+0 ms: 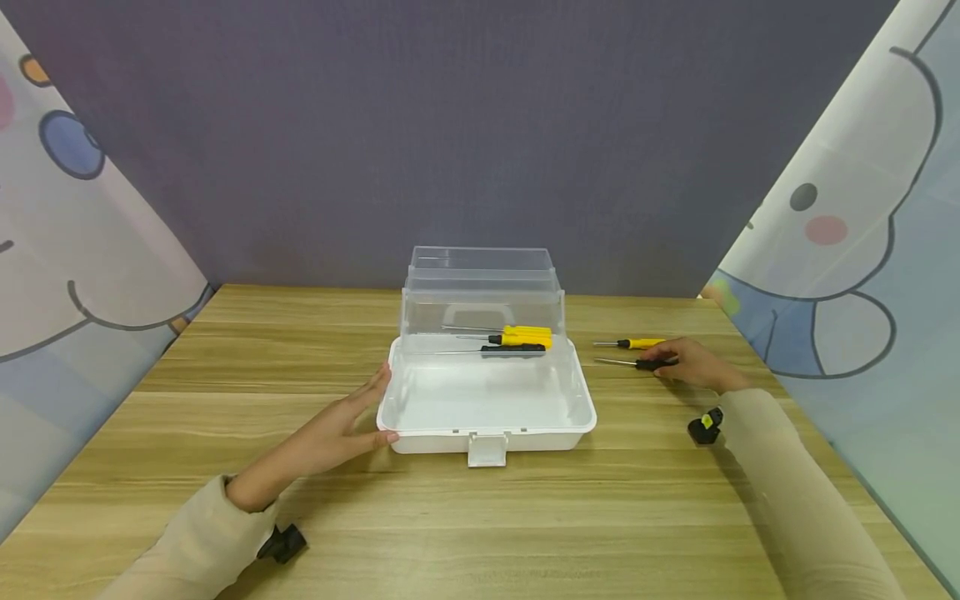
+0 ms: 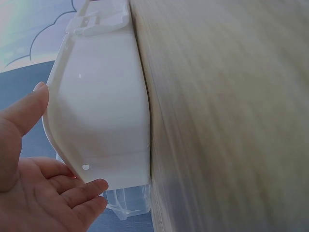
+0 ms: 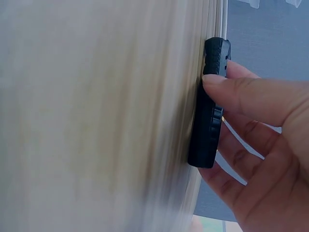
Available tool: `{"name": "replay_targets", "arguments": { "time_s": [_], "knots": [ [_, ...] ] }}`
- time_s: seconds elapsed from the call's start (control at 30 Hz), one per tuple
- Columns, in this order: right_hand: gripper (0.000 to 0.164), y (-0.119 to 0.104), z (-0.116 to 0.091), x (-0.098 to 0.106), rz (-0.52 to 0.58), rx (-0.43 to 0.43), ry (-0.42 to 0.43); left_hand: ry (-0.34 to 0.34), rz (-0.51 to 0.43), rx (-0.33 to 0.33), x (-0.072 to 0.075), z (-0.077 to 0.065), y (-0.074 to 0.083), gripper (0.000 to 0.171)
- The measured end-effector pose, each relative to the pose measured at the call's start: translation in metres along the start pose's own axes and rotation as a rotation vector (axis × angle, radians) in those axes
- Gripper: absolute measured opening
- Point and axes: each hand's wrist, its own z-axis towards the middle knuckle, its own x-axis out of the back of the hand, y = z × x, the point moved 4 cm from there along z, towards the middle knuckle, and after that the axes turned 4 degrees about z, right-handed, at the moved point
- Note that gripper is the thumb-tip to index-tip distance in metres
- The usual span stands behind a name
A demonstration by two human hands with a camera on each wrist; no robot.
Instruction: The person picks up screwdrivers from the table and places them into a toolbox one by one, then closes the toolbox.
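A white plastic toolbox sits on the table, its clear lid raised at the back. My left hand touches the box's left front corner, thumb at the front rim and fingers spread along the side; the left wrist view shows the thumb against the rim. To the right of the box, my right hand pinches the handle of a black screwdriver lying level at the table surface, shaft pointing left. In the right wrist view the thumb presses the black handle with fingers behind it.
Just behind the black screwdriver lies a yellow-handled screwdriver. Several yellow and black screwdrivers lie along the rear of the box, below the clear lid. A grey panel stands behind the wooden table, with printed cloths on both sides.
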Motion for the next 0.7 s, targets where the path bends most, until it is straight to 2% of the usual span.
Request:
{"name": "replay_targets", "arguments": {
  "time_s": [0.7],
  "knots": [
    [0.023, -0.0031, 0.0021, -0.0036, -0.058, -0.006, 0.011, -0.001, -0.007, 0.012, -0.0007, -0.0004, 0.0004, 0.088]
  ]
}}
